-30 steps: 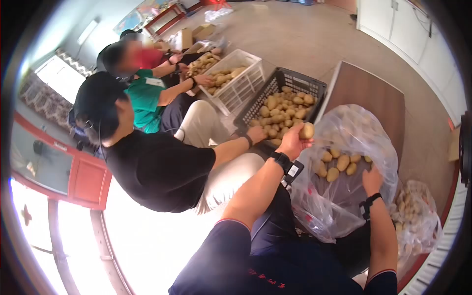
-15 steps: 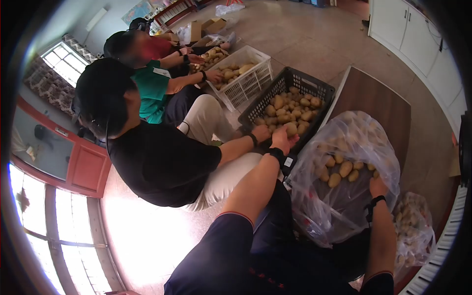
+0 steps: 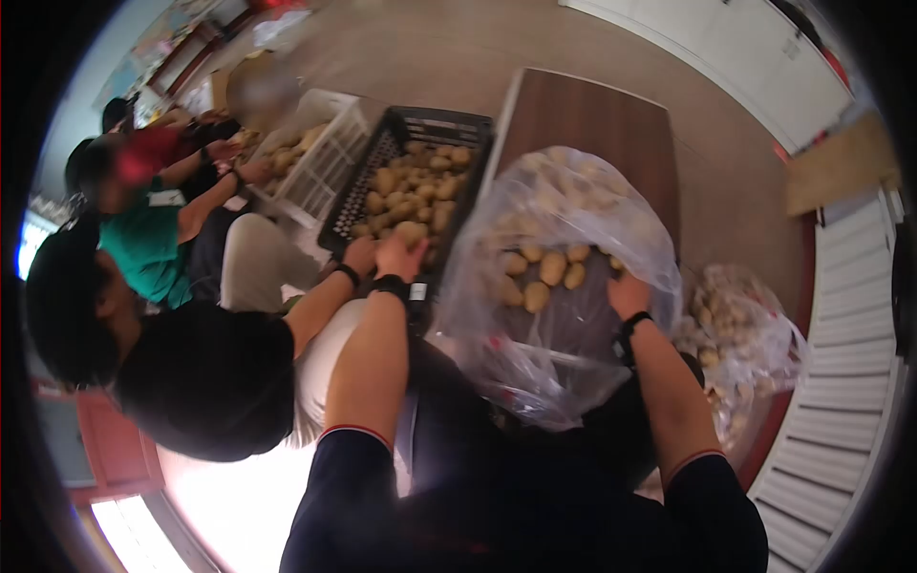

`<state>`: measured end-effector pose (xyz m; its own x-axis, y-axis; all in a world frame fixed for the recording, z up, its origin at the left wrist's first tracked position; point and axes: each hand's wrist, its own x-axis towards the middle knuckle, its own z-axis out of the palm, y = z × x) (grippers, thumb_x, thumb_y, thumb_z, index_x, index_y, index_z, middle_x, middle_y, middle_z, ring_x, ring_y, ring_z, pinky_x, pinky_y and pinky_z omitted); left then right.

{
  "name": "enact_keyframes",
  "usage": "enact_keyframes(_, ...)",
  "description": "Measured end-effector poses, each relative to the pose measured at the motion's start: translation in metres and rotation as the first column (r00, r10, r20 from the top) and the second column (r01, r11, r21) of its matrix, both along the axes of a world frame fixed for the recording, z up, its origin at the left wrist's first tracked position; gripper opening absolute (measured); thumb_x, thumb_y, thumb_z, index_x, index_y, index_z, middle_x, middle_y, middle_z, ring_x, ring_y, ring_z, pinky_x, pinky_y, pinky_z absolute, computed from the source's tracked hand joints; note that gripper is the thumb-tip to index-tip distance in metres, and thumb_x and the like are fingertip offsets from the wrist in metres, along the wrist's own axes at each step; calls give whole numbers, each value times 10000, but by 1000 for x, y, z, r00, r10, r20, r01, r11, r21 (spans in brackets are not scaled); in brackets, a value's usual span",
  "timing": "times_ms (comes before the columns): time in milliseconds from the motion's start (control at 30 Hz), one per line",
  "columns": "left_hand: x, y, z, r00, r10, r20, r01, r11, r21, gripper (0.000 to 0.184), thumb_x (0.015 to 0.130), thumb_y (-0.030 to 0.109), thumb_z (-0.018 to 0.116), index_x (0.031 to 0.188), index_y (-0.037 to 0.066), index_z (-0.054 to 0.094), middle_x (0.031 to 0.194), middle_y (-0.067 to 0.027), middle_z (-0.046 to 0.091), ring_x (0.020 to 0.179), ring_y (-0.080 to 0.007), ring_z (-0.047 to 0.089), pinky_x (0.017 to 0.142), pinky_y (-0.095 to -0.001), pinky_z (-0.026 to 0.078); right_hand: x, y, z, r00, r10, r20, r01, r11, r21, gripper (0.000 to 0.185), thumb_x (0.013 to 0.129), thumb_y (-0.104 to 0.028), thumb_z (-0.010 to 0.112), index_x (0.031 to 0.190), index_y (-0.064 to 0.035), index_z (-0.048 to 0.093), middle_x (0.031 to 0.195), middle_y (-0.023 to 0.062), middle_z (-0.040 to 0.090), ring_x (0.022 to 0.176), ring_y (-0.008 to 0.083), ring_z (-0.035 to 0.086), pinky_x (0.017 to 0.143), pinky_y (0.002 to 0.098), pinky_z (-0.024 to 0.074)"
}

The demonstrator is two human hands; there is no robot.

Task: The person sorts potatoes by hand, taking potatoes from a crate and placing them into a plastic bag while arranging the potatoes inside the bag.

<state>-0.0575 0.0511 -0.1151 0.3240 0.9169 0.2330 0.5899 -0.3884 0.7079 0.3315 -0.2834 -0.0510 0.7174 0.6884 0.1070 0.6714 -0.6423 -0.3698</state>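
Note:
My left hand (image 3: 399,256) is closed on a potato (image 3: 412,233) at the near end of a black plastic crate (image 3: 346,205) heaped with potatoes. A co-worker's hand (image 3: 359,256) is right beside it. My right hand (image 3: 629,294) is inside the mouth of a large clear plastic bag (image 3: 597,372), its fingers curled against a potato (image 3: 616,263) and partly hidden by the back of the hand. Several loose potatoes (image 3: 551,268) lie in the bag to the left of that hand. More potatoes show dimly through the plastic.
The bag rests on a brown wooden board (image 3: 592,119). Another clear bag of potatoes (image 3: 731,315) stands to my right, near a white radiator (image 3: 821,382). Co-workers sit to my left; a white crate (image 3: 334,143) with potatoes stands past the black one.
My view has swung right, so everything sits further left. My left hand still holds the potato at the black crate, and my right hand remains in the bag.

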Motion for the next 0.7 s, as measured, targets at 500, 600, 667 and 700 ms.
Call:
enact_keyframes(500,-13,14,-22,989,50,-141,-26,986,162,447,818,431,698,816,-15,660,783,-216,654,784,-395,631,690,-469,505,-85,-20,42,989,139,-46,-143,981,-127,776,750,-156,712,1417,-72,324,1263,168,503,1123,371,508,910,475,468)
enact_keyframes(600,-4,-33,74,890,60,-452,3,991,137,468,823,453,684,776,-12,657,791,-214,657,794,-395,632,720,-463,501,-91,-23,42,993,117,-13,-118,984,-133,776,749,-160,721,1410,-57,327,1248,174,510,1111,370,515,908,471,468)
enact_keyframes(667,-2,-41,89,864,55,-500,-10,996,94,476,827,457,676,755,-13,654,794,-213,658,807,-392,633,736,-455,501,-88,-25,38,992,119,-37,-123,984,-129,770,746,-163,723,1399,-42,333,1245,188,513,1123,371,514,918,464,465)
enact_keyframes(700,-2,-42,90,860,50,-507,-15,997,73,476,830,453,673,748,-15,653,795,-213,658,816,-389,634,742,-449,502,-85,-25,36,991,121,-63,-128,984,-125,766,743,-165,726,1389,-27,340,1243,201,516,1135,373,512,927,458,463)
